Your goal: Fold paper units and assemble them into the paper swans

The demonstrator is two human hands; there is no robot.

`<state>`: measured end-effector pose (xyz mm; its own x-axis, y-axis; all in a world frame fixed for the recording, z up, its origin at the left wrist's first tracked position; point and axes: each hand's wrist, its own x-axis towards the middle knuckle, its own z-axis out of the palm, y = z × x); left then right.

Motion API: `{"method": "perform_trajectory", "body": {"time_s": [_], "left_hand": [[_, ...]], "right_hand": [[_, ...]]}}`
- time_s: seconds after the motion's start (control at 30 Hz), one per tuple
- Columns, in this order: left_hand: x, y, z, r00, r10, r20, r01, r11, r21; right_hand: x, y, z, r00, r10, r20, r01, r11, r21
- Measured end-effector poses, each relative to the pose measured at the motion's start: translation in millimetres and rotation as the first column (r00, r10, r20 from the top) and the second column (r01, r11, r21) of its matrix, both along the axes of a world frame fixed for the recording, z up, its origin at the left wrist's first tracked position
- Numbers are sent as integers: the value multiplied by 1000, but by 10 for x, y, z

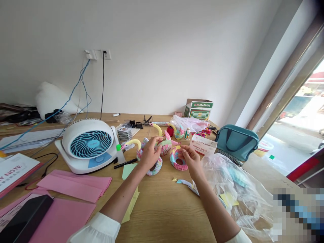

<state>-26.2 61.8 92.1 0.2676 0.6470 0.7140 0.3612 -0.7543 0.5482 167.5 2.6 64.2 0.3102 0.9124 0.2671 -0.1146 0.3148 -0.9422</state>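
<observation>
Left hand [151, 154] over folded-paper model [165, 147], grip indeterminable; right hand [191, 158] fingertips together, any held piece indistinct; table [162, 206] cut off nearside.

And it's daylight doing the work here, pouring in from the window [303, 104] on the right, where the view outside burns nearly to white! The wall [157, 60] takes it softly, a pale, even grey. Down on the table [162, 211], shadows are faint and loose-edged, with a milky sheen towards the right; the plastic bag [217, 168] catches bright streaks of glare. Both hands look reasonably crisp, but the small print beyond goes mushy. Look at that wide-angle stretch, the window frame [278, 81] leaning hard! Darkness clips the top right corner, coarse pixel blocks the bottom right.
</observation>
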Motion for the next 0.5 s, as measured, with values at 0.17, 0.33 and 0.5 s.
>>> {"method": "perform_trajectory", "body": {"time_s": [0.17,0.33,0.5], "left_hand": [[139,36,98,994,-87,-69,86,996,-19],[217,102,122,990,-114,-80,104,987,-122],[226,123,125,988,-122,-94,110,987,-118]], "right_hand": [[-120,143,248,986,140,-96,-141,990,-8],[-177,243,354,970,196,-143,-210,974,-90],[-159,253,369,956,192,-223,-224,966,-129]]}}
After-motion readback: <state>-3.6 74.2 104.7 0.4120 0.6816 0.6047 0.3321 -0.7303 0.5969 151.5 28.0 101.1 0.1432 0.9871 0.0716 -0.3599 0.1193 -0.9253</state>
